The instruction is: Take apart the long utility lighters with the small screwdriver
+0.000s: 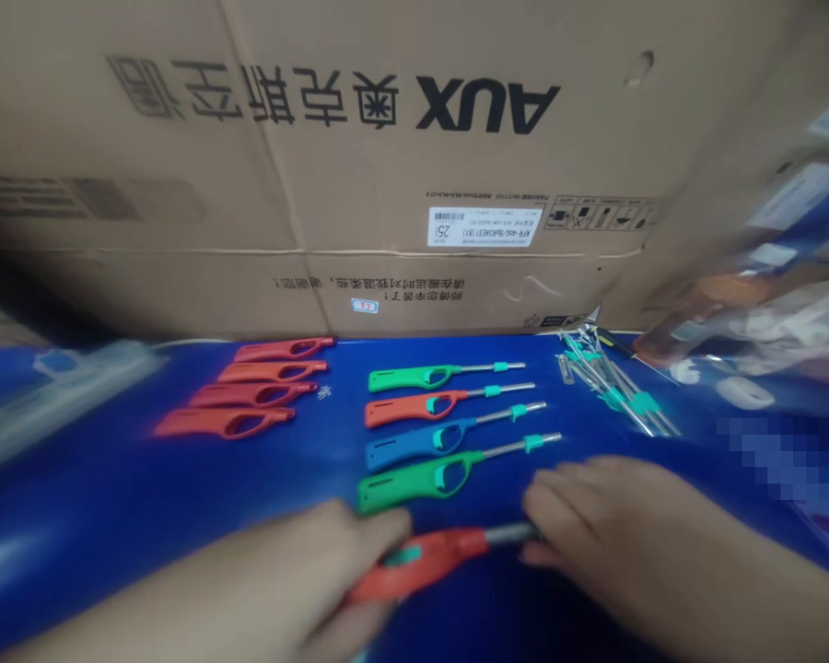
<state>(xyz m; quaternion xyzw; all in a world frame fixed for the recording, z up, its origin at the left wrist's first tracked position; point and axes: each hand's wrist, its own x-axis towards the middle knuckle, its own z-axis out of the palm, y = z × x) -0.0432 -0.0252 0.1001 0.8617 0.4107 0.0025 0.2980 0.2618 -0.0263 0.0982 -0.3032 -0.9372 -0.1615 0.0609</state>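
Note:
Between my two hands is a red gas lighter [428, 560] with a long metal tube. My left hand [345, 571] is wrapped round its handle, where a bit of turquoise trigger shows. My right hand [580, 516] closes on the far end of the tube, so the tip is hidden. Just beyond lies a column of long-tube lighters: a near green lighter [407, 481], a blue lighter [404, 445], an orange-red lighter [401, 410] and a far green lighter [401, 378]. All their tubes point right.
Several red lighter handles without tubes [227, 422] lie at left, beside small metal pieces [324, 392]. A pile of metal tubes with turquoise triggers [614, 387] sits at right, near a screwdriver [622, 345]. A large cardboard box [318, 203] walls off the back of the blue table [214, 497].

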